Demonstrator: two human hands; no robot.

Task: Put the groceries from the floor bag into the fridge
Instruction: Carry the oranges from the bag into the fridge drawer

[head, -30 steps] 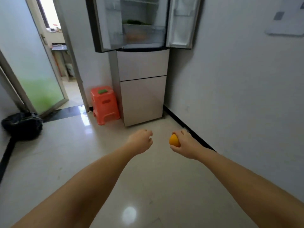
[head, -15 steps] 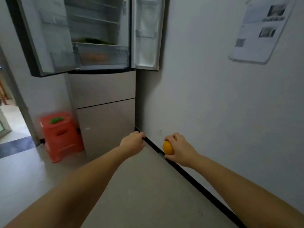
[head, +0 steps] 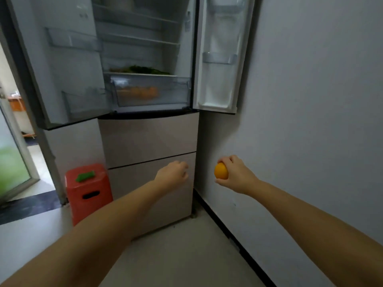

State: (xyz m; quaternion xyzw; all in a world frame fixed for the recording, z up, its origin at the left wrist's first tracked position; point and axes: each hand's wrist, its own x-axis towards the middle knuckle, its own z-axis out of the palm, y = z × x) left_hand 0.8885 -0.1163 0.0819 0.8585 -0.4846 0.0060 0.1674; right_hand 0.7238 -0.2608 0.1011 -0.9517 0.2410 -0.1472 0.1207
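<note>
My right hand [head: 238,177] grips an orange [head: 220,172] at waist height, in front of the wall just right of the fridge [head: 149,139]. My left hand [head: 173,175] is stretched out before the lower drawer front with its fingers curled; nothing shows in it. Both upper fridge doors stand open, the left door [head: 62,69] and the right door [head: 219,59]. Inside, the clear crisper drawer [head: 176,88] holds several oranges, and leafy greens [head: 145,69] lie on the shelf above it. The floor bag is out of view.
A red plastic stool [head: 89,195] with a green item [head: 85,176] on top stands left of the fridge. A grey wall with a black baseboard [head: 228,230] runs close along the right. A doorway with a glass door [head: 12,162] opens at the far left.
I have walked closer to the fridge, which now fills the upper view. Both hands have risen with me; the orange stays in my right hand.
</note>
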